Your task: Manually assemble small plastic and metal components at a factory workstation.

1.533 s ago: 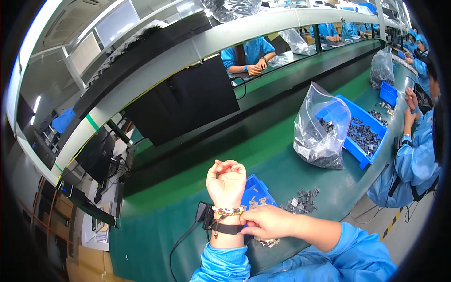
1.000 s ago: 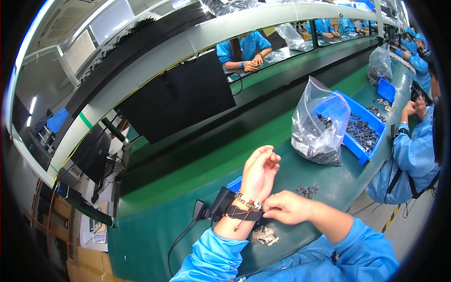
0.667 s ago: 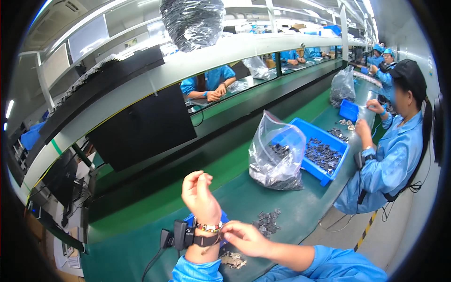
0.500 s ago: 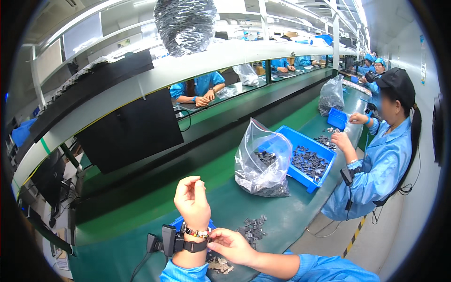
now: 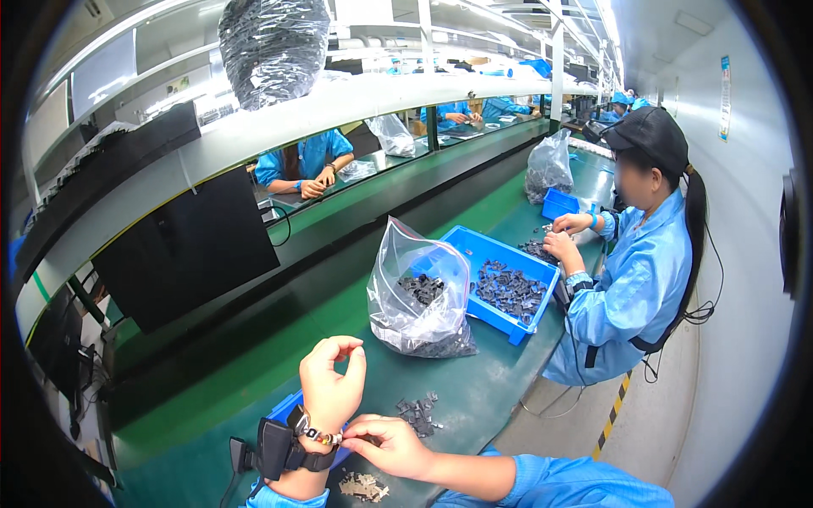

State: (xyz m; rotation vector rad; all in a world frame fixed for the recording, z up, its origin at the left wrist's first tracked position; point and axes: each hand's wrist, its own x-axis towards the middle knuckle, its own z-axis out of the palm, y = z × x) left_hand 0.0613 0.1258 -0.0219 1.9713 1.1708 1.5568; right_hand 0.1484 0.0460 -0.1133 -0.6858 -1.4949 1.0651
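My left hand [image 5: 332, 381] is raised above the green bench, fingers loosely curled, with a gap beside the thumb and nothing visible in it. Round its wrist run a beaded bracelet [image 5: 318, 435] and a black strap bearing a black boxy device [image 5: 273, 449]. My right hand [image 5: 391, 447] reaches across from the right and pinches the bracelet's edge at the inner wrist; its fingertips partly hide that spot. Below the hands lie a pile of small beige parts [image 5: 364, 486] and, farther off, a pile of small black parts [image 5: 418, 413]. A blue tray [image 5: 288, 406] is mostly hidden behind my left wrist.
A clear plastic bag [image 5: 394, 313] of dark parts leans by a blue bin [image 5: 518, 328] of black parts. To the right, a person in blue [image 5: 635, 271] handles small parts. A black panel [image 5: 186, 250] hangs under the shelf [image 5: 356, 97].
The view has swung right, so the scene sits farther left. My left thumb has moved away from the curled fingers. My right fingers stay at the bracelet.
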